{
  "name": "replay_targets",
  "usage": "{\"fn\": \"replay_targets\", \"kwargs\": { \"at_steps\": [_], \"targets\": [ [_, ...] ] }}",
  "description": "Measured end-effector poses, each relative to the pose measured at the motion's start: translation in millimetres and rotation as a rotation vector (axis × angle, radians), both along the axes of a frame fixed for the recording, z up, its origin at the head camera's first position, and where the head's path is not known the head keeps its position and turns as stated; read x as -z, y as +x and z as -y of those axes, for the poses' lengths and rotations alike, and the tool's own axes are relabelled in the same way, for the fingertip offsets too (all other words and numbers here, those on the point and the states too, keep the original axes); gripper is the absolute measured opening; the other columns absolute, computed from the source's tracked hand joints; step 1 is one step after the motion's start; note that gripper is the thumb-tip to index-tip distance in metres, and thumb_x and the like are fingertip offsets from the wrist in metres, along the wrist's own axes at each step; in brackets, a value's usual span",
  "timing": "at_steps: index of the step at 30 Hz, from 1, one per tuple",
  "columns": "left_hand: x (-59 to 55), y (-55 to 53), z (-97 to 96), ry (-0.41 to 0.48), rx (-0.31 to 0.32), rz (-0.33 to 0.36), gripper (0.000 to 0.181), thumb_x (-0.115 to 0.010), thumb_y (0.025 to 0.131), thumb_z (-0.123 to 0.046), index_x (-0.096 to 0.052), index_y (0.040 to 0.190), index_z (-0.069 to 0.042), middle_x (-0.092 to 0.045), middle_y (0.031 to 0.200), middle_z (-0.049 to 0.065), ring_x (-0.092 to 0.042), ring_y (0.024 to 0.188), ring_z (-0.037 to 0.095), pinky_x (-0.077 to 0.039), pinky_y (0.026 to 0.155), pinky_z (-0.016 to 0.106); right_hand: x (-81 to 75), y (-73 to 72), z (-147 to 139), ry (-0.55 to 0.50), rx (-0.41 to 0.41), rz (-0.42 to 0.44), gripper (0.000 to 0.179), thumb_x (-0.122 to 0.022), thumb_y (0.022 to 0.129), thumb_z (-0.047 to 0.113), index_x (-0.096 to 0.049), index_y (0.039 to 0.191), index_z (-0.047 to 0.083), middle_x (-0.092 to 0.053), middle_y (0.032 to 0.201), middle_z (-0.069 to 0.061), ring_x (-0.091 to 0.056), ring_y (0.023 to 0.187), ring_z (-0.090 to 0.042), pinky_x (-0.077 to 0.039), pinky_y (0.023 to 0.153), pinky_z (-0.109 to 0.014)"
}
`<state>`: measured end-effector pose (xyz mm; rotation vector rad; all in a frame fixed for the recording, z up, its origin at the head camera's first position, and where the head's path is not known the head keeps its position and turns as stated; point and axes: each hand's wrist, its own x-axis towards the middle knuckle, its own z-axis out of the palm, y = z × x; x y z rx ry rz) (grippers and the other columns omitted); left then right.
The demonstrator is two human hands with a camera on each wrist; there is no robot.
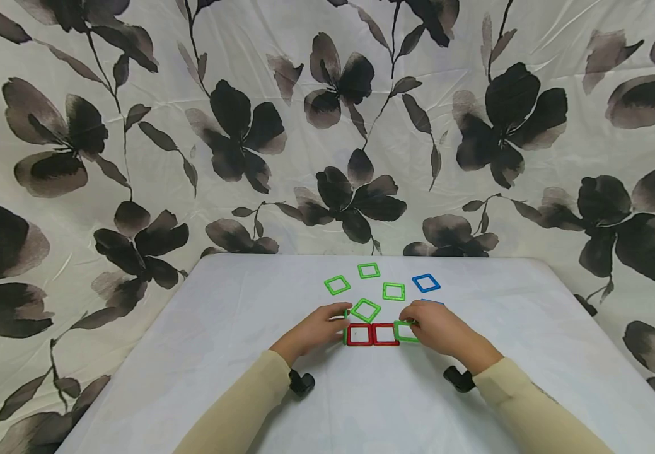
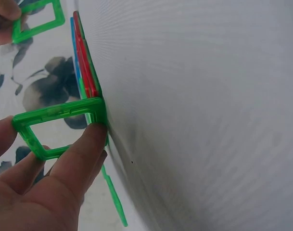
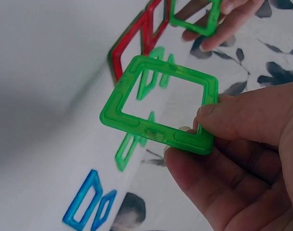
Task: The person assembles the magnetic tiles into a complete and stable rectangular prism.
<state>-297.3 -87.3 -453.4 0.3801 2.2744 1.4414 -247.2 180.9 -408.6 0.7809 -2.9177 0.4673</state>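
Observation:
My left hand (image 1: 317, 332) holds a green square magnetic tile (image 2: 59, 110) on edge, its fingers and thumb around the frame. This tile stands at the left end of two red square tiles (image 1: 360, 344) that lie flat side by side. Between thumb and fingers of my right hand (image 1: 440, 328), a second green square tile (image 3: 153, 134) is pinched by one corner. It is raised over the table near the right end of the red pair and overlaps that end in the head view. All the tiles are open frames with hollow middles.
Several loose green tiles (image 1: 393, 298) lie flat beyond the red pair. Two blue tiles (image 1: 432, 290) are at the back right, one partly hidden behind my right hand. A white cloth covers the table (image 1: 219, 315), and a flower-patterned curtain (image 1: 282, 227) hangs behind it.

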Motion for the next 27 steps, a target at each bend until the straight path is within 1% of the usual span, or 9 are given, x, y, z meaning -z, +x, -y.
{"fn": "replay_targets", "kwargs": {
  "at_steps": [9,13,16,20,23,27],
  "targets": [
    [1.5,0.2,0.5,-0.032,-0.011,-0.004,0.050,-0.053,0.100,-0.025,-0.042,0.147,-0.017,-0.040,0.152,0.006,-0.043,0.136,0.029,-0.048,0.102,0.044,-1.7,0.6,17,-0.056,0.004,0.027,0.018,-0.069,0.086,0.004,-0.073,0.103,0.011,-0.071,0.098,0.002,-0.064,0.094,-0.014,-0.056,0.085,-0.035],
    [2.1,0.8,0.3,-0.019,-0.009,-0.001,0.049,-0.053,0.100,-0.024,-0.042,0.147,-0.016,-0.039,0.153,0.007,-0.043,0.136,0.029,-0.049,0.101,0.043,-1.5,-0.2,23,-0.075,0.004,0.048,0.018,-0.070,0.086,0.005,-0.073,0.103,0.011,-0.071,0.098,0.003,-0.063,0.090,-0.012,-0.056,0.083,-0.033],
    [2.9,0.3,0.0,-0.002,-0.008,0.005,0.049,-0.052,0.100,-0.023,-0.041,0.148,-0.015,-0.038,0.153,0.007,-0.042,0.137,0.029,-0.049,0.101,0.042,-1.5,-1.6,26,-0.091,-0.014,0.059,0.019,-0.069,0.086,0.003,-0.073,0.103,0.010,-0.071,0.098,0.002,-0.062,0.088,-0.011,-0.056,0.081,-0.033],
    [3.9,-0.1,0.2,-0.007,-0.009,0.005,0.049,-0.052,0.100,-0.023,-0.041,0.148,-0.016,-0.038,0.154,0.006,-0.041,0.138,0.029,-0.049,0.102,0.042,-1.8,-2.5,30,-0.110,-0.038,0.077,0.019,-0.068,0.087,0.003,-0.073,0.104,0.009,-0.071,0.100,0.000,-0.062,0.089,-0.011,-0.055,0.081,-0.033],
    [3.7,-0.1,0.3,-0.018,-0.009,0.001,0.049,-0.052,0.100,-0.023,-0.041,0.148,-0.016,-0.038,0.154,0.006,-0.041,0.138,0.029,-0.049,0.102,0.042,-0.6,-2.9,34,-0.113,-0.036,0.096,0.018,-0.068,0.088,0.004,-0.073,0.104,0.011,-0.071,0.100,0.001,-0.060,0.088,-0.010,-0.054,0.078,-0.030],
    [2.9,0.2,0.4,-0.012,-0.009,0.001,0.049,-0.052,0.101,-0.023,-0.041,0.148,-0.016,-0.039,0.153,0.006,-0.043,0.138,0.028,-0.049,0.101,0.042,1.2,-3.0,38,-0.114,-0.034,0.109,0.017,-0.068,0.089,0.007,-0.073,0.103,0.015,-0.069,0.099,0.005,-0.056,0.082,-0.008,-0.051,0.069,-0.024]
  ]
}}
